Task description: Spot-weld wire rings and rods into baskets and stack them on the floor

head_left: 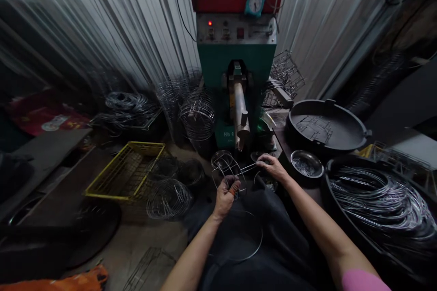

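corrugated metal walls (164, 4) and pretty dim light around this bench machine (208, 63), with one little red lamp (210, 23) lit on its panel. the round wire frame (222, 169) sits low in front of the machine's metal arm (241, 100), over the dark cloth (280, 218) on the person's lap. left hand (224, 196) is closed on the near side of the frame, thumb pressed against the fingers. right hand (271, 167) is a bit apart from it, fingertips pinched on the outer end of some thin straight wires (248, 168) that run across to the frame. can't tell if those wires are joined to it or just touching.

my take on doing this bit well: let the left hand be the clamp and the right do the fine aiming. pinch near the end of the straight wires, but don't squeeze hard enough to bend them, and line them up square with the frame's curves. thin round stuff like this probably wants to roll, so a firm left thumb matters. loose ends could easily snag on the cloth too, so hold everything slightly above it.
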The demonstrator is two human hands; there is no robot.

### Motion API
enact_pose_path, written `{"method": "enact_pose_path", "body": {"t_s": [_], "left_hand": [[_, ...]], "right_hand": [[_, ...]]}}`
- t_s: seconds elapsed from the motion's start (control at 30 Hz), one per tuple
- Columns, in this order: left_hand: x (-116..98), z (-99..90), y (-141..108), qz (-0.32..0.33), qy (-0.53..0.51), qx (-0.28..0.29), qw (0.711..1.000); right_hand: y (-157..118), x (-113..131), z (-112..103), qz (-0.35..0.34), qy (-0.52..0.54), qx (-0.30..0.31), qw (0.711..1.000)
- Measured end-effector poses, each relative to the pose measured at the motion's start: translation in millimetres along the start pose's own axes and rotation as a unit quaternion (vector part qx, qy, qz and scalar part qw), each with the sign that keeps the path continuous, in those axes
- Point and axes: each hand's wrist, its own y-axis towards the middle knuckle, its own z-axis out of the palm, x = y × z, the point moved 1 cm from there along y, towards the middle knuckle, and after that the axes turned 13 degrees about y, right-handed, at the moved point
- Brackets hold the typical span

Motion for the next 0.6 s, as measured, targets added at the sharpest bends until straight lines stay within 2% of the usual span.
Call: {"method": "enact_pose_path", "body": {"t_s": [0.1,0.17,0.2,0.27,0.33,0.4,0.47,0.6], "left_hand": [[2,0.1,1,-0.036,-0.017,-0.008,0.999],[3,-0.5,5,-0.058,-0.031,-0.026,0.998],[3,-1.1,7,-0.062,-0.038,-0.037,0.997],[2,-2.5,13,-0.062,-0.047,-0.055,0.995],[1,-4.5,19,-0.063,-0.055,-0.066,0.994],[1,-7.2,22,-0.069,-0.067,-0.075,0.993],[1,-11.0,24,-0.072,-0.079,-0.081,0.991],[-1,-21.7,23,-0.053,-0.07,-0.086,0.992]], "right_hand": [[-9,17,4,-0.052,-0.096,-0.047,0.993],[-26,36,17,-0.089,-0.16,-0.034,0.983],[-39,47,28,-0.096,-0.17,0.014,0.981],[-70,63,57,-0.083,-0.135,0.197,0.968],[-103,69,91,-0.039,-0.09,0.375,0.922],[-130,65,122,0.001,-0.101,0.475,0.874],[-146,54,146,0.005,-0.14,0.483,0.864],[-152,34,172,-0.019,-0.189,0.443,0.876]]}}
